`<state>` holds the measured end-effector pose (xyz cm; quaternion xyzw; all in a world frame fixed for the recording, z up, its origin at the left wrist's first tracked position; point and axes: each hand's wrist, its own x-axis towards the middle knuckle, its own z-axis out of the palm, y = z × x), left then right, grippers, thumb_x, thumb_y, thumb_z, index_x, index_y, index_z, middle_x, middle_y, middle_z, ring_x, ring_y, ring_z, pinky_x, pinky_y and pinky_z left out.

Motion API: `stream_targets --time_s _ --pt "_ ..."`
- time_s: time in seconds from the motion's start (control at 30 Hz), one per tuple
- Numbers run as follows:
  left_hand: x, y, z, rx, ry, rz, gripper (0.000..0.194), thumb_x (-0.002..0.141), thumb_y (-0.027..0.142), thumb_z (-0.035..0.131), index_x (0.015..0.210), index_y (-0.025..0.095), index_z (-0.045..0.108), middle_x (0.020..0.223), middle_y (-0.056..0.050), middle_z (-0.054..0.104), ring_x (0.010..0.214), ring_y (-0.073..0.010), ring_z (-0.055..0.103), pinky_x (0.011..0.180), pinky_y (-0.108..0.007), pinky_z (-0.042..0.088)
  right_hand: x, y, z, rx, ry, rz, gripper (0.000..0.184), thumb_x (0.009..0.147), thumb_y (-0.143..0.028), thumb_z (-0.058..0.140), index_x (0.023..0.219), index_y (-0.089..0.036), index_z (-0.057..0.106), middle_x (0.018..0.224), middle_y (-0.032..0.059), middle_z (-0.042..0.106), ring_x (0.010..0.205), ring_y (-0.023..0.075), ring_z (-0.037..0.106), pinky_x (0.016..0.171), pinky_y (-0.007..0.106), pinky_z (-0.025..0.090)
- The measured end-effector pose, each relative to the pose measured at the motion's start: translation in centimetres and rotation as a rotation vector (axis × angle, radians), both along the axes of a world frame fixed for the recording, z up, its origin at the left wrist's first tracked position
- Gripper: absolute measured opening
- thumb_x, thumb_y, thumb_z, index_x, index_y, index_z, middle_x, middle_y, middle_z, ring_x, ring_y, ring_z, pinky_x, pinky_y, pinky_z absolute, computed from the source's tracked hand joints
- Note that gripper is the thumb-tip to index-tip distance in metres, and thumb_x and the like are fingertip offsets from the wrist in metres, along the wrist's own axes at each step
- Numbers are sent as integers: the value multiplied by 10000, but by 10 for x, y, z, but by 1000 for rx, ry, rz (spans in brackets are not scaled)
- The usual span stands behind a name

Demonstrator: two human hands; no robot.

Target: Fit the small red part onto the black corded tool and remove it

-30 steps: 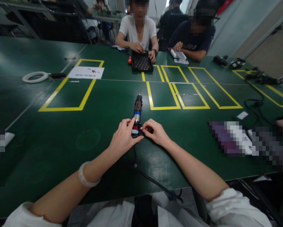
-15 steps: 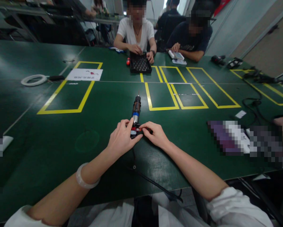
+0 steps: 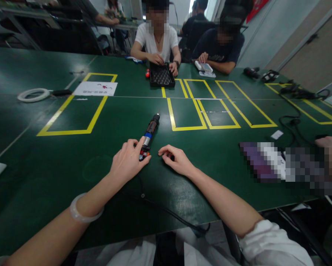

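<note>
An electric screwdriver [image 3: 152,127] with its motor and inner parts bare lies on the green table, its bit pointing away and to the right. My left hand [image 3: 128,157] is closed round its near end, thumb on the near side and fingers over the left; part of that end is hidden beneath the hand. Red and orange bits show beside the thumb. A short way to the right, my right hand [image 3: 177,159] rests apart from the tool, fingers loosely curled, with a gap to the thumb and nothing visible in it. A black cord [image 3: 168,210] trails toward the front edge.
Yellow taped rectangles [image 3: 189,128] mark the table. A paper sheet [image 3: 95,88] and a coiled white cable [image 3: 34,95] lie at left. Across sits a person with a black tray [image 3: 162,75]; another handles a white device [image 3: 203,66]. Black cables [image 3: 290,120] lie at right.
My left hand has moved left with the screwdriver, whose tip has swung to the right. My right hand has come away from the tool and is now apart from it.
</note>
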<state>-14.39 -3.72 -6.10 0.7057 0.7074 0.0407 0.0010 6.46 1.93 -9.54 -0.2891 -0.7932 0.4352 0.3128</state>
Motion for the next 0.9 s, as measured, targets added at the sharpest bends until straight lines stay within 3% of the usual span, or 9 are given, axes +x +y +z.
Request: stream_targets --time_s 0.13,0.33,0.57,0.77,0.9 --pt "-37 1 4 -63 22 96 721 906 594 408 1517 219 330 1302 -197 471 1106 -368 532 739 -433 526 1 2 -2 -22 -10 -13 179 886 -159 510 1026 -189 618 961 36 687 785 121 607 696 237 471" --pt "-113 2 6 -144 -32 302 817 904 679 311 1547 175 278 1378 -236 390 1193 -408 464 870 -539 490 1 1 -3 -44 -36 -8 142 915 -208 523 1011 -190 625 928 33 689 751 121 601 683 242 462" --pt "-190 1 2 -194 -32 567 810 882 709 300 1544 242 263 1399 -221 371 1191 -394 441 905 -548 462 1 2 -5 -49 -40 -2 146 923 -227 531 1023 -184 627 920 35 691 739 120 597 685 241 461" --pt "-220 -4 3 -208 1 718 793 889 710 196 1553 277 202 1490 -216 301 1255 -394 411 959 -534 432 2 1 -3 -58 -51 3 144 922 -232 537 1021 -187 631 911 31 692 751 121 607 692 242 465" --pt "-217 -11 4 -145 64 684 778 895 708 168 1527 262 252 1485 -196 318 1246 -384 413 983 -531 420 2 1 -2 -60 -43 12 147 918 -226 540 1022 -178 633 907 37 692 746 120 608 687 240 466"
